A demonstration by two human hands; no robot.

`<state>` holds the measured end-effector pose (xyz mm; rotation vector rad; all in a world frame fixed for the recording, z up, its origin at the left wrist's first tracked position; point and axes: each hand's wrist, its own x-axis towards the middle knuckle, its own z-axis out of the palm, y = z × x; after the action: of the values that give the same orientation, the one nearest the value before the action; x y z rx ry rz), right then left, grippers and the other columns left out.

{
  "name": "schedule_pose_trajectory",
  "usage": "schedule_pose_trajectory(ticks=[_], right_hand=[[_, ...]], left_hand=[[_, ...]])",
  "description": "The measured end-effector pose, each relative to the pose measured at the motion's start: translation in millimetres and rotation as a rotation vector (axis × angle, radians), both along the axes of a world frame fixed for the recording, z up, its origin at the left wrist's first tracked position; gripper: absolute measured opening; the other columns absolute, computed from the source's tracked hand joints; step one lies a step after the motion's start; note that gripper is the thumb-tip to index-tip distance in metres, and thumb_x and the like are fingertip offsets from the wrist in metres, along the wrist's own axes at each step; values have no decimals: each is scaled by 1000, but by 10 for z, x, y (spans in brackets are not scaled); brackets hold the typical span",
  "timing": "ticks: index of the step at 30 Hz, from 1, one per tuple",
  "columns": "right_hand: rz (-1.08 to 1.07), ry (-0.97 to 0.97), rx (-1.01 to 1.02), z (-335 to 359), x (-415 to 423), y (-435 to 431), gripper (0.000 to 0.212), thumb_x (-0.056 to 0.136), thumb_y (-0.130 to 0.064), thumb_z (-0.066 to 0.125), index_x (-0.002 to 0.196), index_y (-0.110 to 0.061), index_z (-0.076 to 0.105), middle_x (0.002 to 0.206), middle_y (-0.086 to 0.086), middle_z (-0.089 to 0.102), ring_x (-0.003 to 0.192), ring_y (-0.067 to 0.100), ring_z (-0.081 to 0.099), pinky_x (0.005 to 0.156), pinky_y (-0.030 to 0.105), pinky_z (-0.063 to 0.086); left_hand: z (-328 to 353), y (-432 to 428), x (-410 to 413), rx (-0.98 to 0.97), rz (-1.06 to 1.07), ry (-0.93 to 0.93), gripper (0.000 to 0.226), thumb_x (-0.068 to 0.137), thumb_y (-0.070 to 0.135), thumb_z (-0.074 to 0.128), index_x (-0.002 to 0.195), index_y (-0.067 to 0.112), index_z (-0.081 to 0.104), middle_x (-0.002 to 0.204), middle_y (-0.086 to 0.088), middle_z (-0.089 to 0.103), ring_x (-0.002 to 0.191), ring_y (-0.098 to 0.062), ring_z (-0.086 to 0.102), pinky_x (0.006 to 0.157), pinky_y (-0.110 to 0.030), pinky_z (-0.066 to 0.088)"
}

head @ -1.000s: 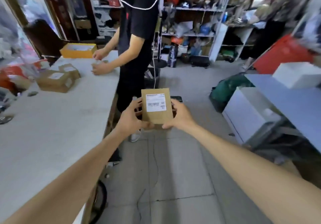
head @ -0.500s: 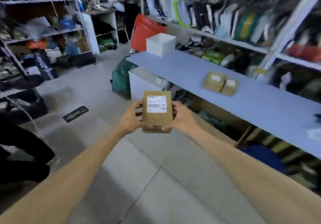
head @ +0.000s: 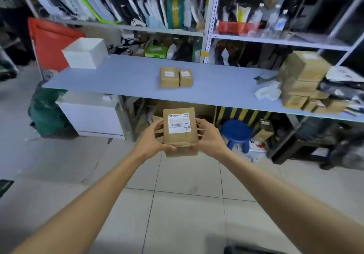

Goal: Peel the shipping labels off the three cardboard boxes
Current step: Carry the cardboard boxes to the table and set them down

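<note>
So both hands are wrapped round one box (head: pixel 180 142), held out over the floor just short of the table (head: pixel 118 80). The left hand (head: pixel 151 141) grips its left side and the right hand (head: pixel 209 139) its right side, fingers (head: pixel 158 129) curled round the back and thumbs hooked on the near bottom edge. My guess is it's held this way to keep the label (head: pixel 179 123) facing up and unblocked, so a corner can be picked at. It looks flat and fully stuck down, so I'd say no peeling has started on this one.

The other two sit on the table, a big box (head: pixel 169 77) and a small box (head: pixel 185 77) touching side by side, white labels on top. Probably parked there as the queue.

Stuff I can't make out:
- fingertips and the box's underside are hidden behind it
- the label's small print is unreadable apart from the barcode and "MX"
- the table labels are too small to tell if any edge is lifted
- the pile (head: pixel 303 76) of boxes at the table's right end is blurry, and the frame cuts it off
</note>
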<state>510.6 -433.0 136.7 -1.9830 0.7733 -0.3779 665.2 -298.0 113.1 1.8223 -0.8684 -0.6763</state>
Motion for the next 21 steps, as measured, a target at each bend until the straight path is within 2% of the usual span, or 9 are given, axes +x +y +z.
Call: schedule_pose_trajectory(ticks=[4,10,13,18,21], right_hand=[[-12,1,-7,18,-59,-71,89,60,-22,90,136,-19,45,130,-5,57,119,12,53,99,33,49],[-13,-14,-14,44,-83,-177,92,56,-15,89,137,-17,45,129,-3,57,120,13,52,101,40,48],[-18,-30,-30,71,-90,-255,95,53,-14,89,137,-16,45,129,-2,58,120,14,52,100,40,49],[-26,-57,-12,93,-117,-378,90,56,-13,89,135,-16,45,128,-1,58,118,13,53,97,32,49],[-36,-65,1,116,-46,-501,90,55,-15,90,134,-17,46,126,-2,59,116,14,54,96,34,51]], left_hand=[[-5,-105,-28,3,-27,31,110,50,19,94,141,35,36,127,20,48,120,-3,44,91,-21,39],[49,-220,-24,16,-33,0,111,51,20,94,143,36,34,140,10,49,127,-9,45,98,-28,40],[78,-304,-28,33,-25,-7,111,50,21,94,142,37,34,142,8,48,129,-12,45,106,-38,41],[103,-524,10,59,-56,-11,112,49,19,95,142,37,34,142,6,48,122,-8,48,95,-28,44],[85,-669,85,38,-54,18,113,49,16,94,143,35,34,142,5,49,124,-11,49,94,-28,46]])
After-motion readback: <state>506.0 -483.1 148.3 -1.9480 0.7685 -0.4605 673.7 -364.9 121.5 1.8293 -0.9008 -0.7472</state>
